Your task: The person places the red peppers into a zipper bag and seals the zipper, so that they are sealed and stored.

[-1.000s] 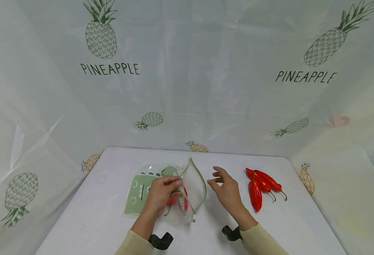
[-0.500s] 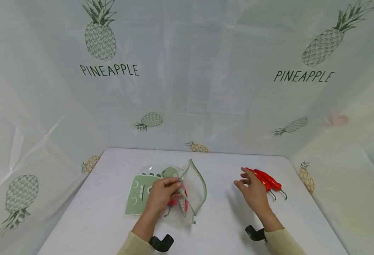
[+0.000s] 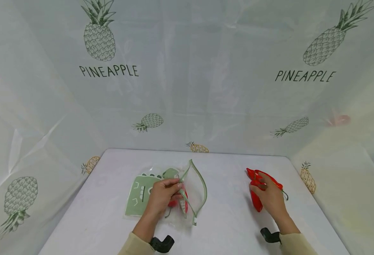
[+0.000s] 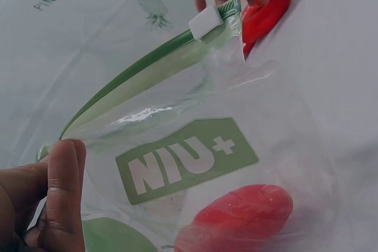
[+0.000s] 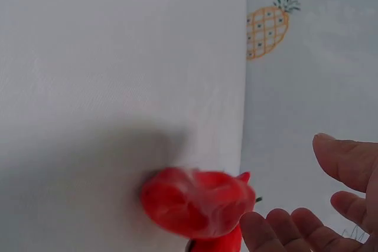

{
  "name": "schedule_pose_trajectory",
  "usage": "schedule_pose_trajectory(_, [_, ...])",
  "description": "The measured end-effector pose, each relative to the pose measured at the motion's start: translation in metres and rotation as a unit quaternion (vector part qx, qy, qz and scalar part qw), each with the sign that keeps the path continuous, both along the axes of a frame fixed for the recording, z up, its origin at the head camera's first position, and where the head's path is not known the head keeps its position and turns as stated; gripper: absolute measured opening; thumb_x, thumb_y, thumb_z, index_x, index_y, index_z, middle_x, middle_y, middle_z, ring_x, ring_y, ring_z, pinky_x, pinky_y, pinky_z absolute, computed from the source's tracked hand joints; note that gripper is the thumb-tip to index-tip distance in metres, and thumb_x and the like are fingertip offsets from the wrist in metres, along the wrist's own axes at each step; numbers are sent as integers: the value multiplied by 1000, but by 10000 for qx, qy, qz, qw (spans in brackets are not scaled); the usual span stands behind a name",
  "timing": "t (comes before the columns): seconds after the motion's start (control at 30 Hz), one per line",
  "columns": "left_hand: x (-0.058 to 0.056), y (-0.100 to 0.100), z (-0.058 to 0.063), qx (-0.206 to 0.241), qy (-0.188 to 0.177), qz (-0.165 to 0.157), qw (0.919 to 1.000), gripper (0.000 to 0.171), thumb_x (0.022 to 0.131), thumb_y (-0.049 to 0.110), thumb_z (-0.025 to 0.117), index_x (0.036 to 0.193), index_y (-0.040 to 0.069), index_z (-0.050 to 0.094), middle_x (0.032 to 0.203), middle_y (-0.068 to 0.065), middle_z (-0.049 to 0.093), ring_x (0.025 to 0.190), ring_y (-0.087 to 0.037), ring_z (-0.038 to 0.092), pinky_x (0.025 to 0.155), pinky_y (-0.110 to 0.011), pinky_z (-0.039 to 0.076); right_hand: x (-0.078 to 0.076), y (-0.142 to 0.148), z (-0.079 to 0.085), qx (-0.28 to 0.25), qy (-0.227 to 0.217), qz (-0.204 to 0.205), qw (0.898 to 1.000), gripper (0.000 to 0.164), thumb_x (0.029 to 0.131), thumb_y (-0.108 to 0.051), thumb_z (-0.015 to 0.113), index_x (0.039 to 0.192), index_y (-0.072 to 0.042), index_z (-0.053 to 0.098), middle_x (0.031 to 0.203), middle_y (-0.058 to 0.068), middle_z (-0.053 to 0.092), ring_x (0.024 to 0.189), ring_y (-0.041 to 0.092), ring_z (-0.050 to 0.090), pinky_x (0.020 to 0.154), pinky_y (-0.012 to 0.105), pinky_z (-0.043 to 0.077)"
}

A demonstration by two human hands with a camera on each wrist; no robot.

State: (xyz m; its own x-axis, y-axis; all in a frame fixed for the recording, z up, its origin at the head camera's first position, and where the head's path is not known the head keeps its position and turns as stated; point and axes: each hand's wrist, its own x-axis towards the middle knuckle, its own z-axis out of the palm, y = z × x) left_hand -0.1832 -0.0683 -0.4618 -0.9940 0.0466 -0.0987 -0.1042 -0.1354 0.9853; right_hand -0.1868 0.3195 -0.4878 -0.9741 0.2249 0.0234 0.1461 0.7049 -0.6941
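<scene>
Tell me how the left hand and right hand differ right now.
Grip: the left hand pinches the open bag at its green rim, while the right hand has thumb and fingers apart, with no grip showing. Place: the left hand is at the bag; the right hand is over the loose red peppers, though contact is unclear. Shared: both arms have beige sleeves and black wrist devices.
</scene>
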Motion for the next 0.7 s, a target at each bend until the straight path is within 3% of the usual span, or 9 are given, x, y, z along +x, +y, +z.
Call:
schedule_pose_trajectory(0.27, [1, -2, 0, 39, 28, -39, 10000, 35, 97, 2, 75, 128, -13, 68, 98, -10, 74, 71, -11, 72, 68, -29, 67, -3, 13, -7, 206, -109, -195, 9995, 79, 99, -23, 75, 162, -2, 32, 147, 34, 49, 130, 54, 52, 93, 63, 62])
schedule_pose_trajectory(0.7, [1, -2, -2, 61, 64, -30, 10000, 35, 97, 1, 74, 127, -14, 67, 98, -11, 74, 71, -12, 72, 68, -29, 67, -3, 22, -21, -10, -443, -216, 9988, 83, 97, -26, 77, 160, 3, 31, 146, 37, 48, 131, 55, 48, 94, 63, 61])
